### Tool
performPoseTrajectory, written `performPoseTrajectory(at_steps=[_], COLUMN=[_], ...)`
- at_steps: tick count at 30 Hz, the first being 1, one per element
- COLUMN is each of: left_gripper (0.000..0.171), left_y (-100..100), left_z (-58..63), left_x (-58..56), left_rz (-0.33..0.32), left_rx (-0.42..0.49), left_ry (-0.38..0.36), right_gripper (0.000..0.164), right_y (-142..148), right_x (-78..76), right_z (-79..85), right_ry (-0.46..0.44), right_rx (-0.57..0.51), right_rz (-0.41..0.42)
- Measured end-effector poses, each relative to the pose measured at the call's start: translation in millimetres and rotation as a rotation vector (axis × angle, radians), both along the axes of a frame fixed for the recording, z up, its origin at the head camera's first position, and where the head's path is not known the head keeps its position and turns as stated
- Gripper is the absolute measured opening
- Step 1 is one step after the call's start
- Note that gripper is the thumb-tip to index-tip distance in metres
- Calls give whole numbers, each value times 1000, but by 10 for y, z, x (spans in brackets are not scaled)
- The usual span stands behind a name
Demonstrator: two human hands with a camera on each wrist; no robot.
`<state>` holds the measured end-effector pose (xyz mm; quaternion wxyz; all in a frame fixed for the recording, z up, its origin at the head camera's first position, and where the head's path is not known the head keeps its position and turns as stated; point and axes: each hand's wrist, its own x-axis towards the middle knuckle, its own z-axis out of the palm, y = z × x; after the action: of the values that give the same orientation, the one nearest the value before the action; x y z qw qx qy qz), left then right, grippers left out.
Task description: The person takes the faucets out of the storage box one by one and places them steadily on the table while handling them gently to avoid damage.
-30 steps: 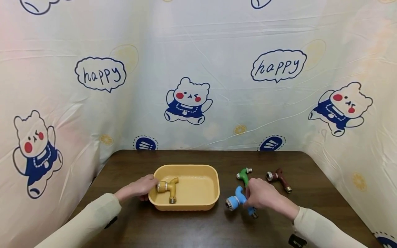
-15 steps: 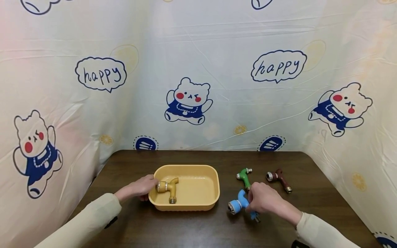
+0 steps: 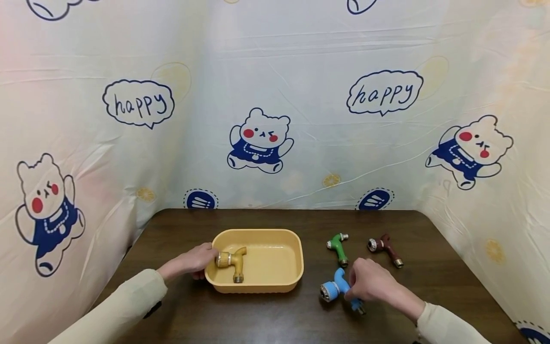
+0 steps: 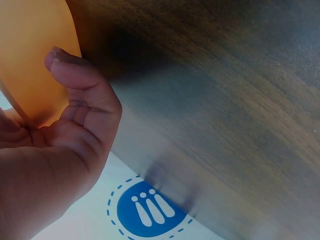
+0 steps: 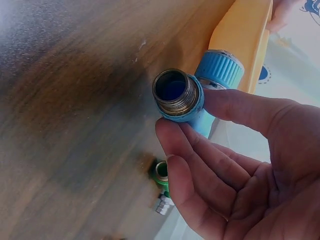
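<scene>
My right hand (image 3: 373, 281) pinches a blue faucet (image 3: 336, 288) between thumb and fingers, at the right front of the table. In the right wrist view the threaded metal end of the blue faucet (image 5: 175, 95) points at the camera, with the thumb (image 5: 245, 107) on one side and fingertips on the other. My left hand (image 3: 197, 260) grips the left wall of a yellow plastic basin (image 3: 275, 288); the left wrist view has its fingers curled at the basin's wall (image 4: 37, 55). Inside the basin, at its left, lies a yellow faucet (image 3: 235, 262).
Behind the blue faucet lies a green faucet (image 3: 338, 249). A dark red faucet (image 3: 386, 249) is farther right. The brown wooden table (image 3: 275, 217) ends at a printed cloth curtain (image 3: 318, 143) that hangs along the back and both sides.
My right hand has moved a little right and toward the front with the blue faucet, so the green faucet shows fully. The left hand and basin stay in place.
</scene>
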<state>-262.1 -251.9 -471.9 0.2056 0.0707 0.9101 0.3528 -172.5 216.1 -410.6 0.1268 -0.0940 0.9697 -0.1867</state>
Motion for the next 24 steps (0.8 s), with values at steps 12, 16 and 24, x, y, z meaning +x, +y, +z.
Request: performPoseTrajectory(at_steps=[12, 16, 24], left_gripper=[27, 32, 32], left_y=[-48, -236, -247], left_z=[-27, -410, -472], left_x=[-51, -302, -321], left_rz=[-13, -52, -65], left_rx=[23, 30, 22], left_ry=[-23, -38, -30], right_gripper=[33, 32, 32], right_y=[52, 57, 109], right_x=[31, 43, 50], right_z=[-35, -40, -90], right_ry=[2, -7, -17], right_rx=[-15, -9, -24], right_rz=[-27, -47, -34])
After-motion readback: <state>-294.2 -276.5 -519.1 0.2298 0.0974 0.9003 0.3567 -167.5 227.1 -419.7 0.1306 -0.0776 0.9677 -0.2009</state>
